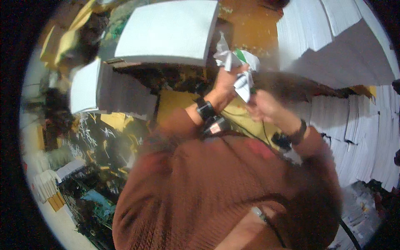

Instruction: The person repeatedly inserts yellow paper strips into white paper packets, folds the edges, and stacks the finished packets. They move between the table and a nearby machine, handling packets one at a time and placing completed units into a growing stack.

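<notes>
My left hand (225, 84) and my right hand (262, 105) are raised together in front of me, both gripping a crumpled wad of white paper (235, 62) with a green patch on it. The left hand holds the wad from below and the right hand pinches its lower right edge. The picture is blurred by motion. Dark bands sit on both wrists, and my brown knitted sleeves fill the lower middle of the view.
A thick stack of white sheets (168, 31) lies ahead at the top, a smaller stack (85, 85) to its left. Tall piles of white paper (341, 46) rise along the right side. Paper scraps and clutter (96, 137) cover the floor at the left.
</notes>
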A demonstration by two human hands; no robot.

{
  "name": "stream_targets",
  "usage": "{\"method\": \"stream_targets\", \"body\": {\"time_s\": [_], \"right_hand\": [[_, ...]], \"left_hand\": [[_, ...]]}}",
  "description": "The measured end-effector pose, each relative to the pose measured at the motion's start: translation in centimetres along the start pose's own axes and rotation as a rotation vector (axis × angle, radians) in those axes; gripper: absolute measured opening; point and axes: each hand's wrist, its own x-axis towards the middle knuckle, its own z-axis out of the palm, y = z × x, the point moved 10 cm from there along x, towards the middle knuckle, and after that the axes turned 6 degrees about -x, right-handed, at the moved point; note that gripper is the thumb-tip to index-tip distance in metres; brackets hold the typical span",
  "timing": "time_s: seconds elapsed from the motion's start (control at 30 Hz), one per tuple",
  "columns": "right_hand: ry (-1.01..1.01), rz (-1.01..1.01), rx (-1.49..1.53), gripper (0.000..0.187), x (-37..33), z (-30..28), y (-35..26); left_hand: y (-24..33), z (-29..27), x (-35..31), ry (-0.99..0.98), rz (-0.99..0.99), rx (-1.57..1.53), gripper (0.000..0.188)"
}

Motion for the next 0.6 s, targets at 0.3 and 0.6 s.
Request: {"method": "stream_targets", "body": {"time_s": [0.3, 0.6], "right_hand": [[0.157, -0.079, 0.295, 0.031, -4.9, -4.9, 4.5], [0.378, -0.397, 0.232, 0.030, -1.8, -6.0, 4.6]], "left_hand": [[9.2, 11.7, 14.8, -0.189, 0.408, 0.949, 0.031], [18.6, 9.0, 22.5, -0.269, 0.538, 1.645, 0.043]]}}
